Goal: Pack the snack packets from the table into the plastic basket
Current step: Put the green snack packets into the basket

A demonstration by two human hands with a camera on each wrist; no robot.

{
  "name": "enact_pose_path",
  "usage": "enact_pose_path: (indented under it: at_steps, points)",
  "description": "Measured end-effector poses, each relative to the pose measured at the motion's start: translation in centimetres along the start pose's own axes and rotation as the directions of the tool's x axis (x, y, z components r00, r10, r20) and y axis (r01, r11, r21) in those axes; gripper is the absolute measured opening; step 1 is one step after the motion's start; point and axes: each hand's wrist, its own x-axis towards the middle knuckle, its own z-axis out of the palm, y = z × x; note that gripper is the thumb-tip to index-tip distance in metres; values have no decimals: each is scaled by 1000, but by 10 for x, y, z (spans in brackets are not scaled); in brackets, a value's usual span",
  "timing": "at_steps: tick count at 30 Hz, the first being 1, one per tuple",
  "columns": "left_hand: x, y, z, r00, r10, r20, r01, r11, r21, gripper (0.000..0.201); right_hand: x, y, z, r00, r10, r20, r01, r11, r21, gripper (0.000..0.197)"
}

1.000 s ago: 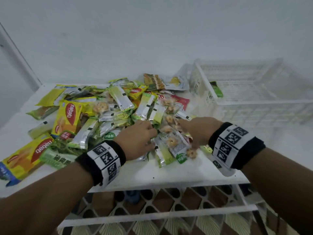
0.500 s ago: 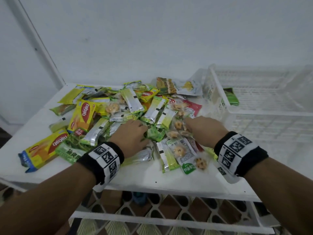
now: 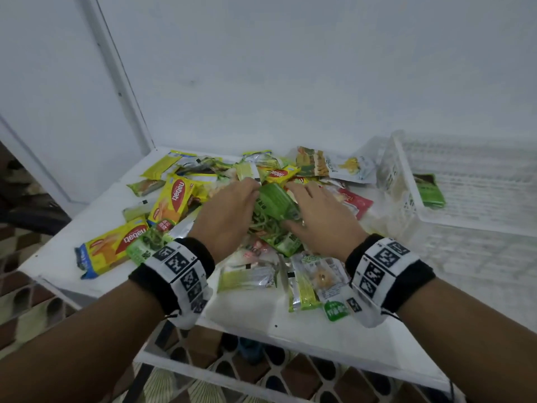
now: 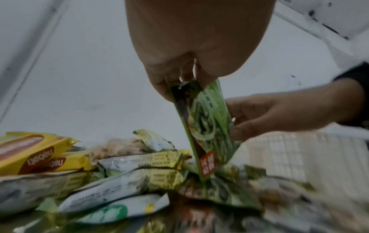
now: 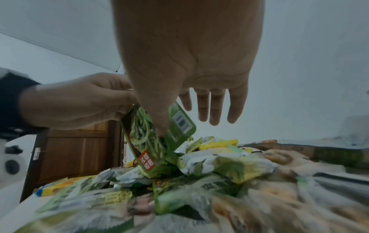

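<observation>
Green packet (image 3: 275, 202): pinched at top by left hand (image 3: 229, 210); right hand (image 3: 315, 216) thumb against it, fingers straight; pile (image 3: 180, 199) below.

Green noodle-print packet (image 3: 274, 203), yellow red-logo packets (image 3: 174, 199), white basket (image 3: 406, 181)

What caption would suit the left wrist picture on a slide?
Left hand pinches the top of a green snack packet raised over the pile, right hand at its far side.

Pale wall (image 3: 290, 68), brown wooden door (image 5: 79, 149), patterned floor tiles (image 3: 261, 370) below
</observation>
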Motion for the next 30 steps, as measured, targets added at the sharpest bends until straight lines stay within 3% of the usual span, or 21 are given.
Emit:
enact_pose_path:
  at_steps: [3, 5, 9, 11, 14, 16, 18, 19, 21, 23, 26, 28, 30]
  points:
    - [6, 1, -11, 999, -43, -6, 41, 980, -196, 10, 7, -6, -5, 996, -69, -51, 75, 990, 118, 23]
    - [7, -5, -10, 990, -132, -47, 115, 957, -267, 11, 8, -9, -10, 993, -74, -87, 92, 969, 227, 27]
    - [0, -17, -1, 939, -287, -190, 216, 920, -326, 58, 9, -9, -13, 985, 35, -167, 40, 906, 422, 26]
    - [-5, -13, 1, 915, -375, -150, 291, 870, -398, 63, 12, -9, -14, 981, 125, -147, -20, 822, 569, 26]
    - [-11, 0, 5, 864, -497, 79, 447, 686, -574, 56, 11, -16, -19, 964, 256, -75, -117, 658, 744, 60]
    - [-11, 5, 8, 820, -532, 210, 507, 506, -698, 46, 10, -21, -19, 952, 306, -15, -169, 566, 807, 77]
    - [-8, 5, 11, 803, -529, 275, 489, 320, -811, 37, 10, -19, -13, 961, 275, 6, -158, 535, 830, 60]
    - [-6, 4, 12, 808, -529, 259, 455, 280, -845, 34, 10, -19, -11, 964, 265, 8, -154, 539, 828, 53]
    - [-2, -1, 9, 819, -543, 186, 401, 309, -862, 32, 9, -13, -6, 968, 251, 11, -158, 576, 802, 55]
    - [1, -10, 4, 846, -516, 130, 380, 416, -826, 34, 8, -8, -7, 963, 269, -27, -155, 631, 760, 63]
    - [2, -26, -4, 912, -391, 123, 349, 584, -733, 41, 8, -2, -8, 969, 243, -49, -116, 621, 775, 57]
    - [1, -31, -8, 935, -331, 129, 324, 649, -688, 44, 10, 0, -4, 973, 229, -23, -134, 645, 752, 45]
    - [-1, -31, -11, 942, -321, 93, 300, 690, -659, 47, 12, 0, -1, 960, 278, -16, -161, 598, 785, 45]
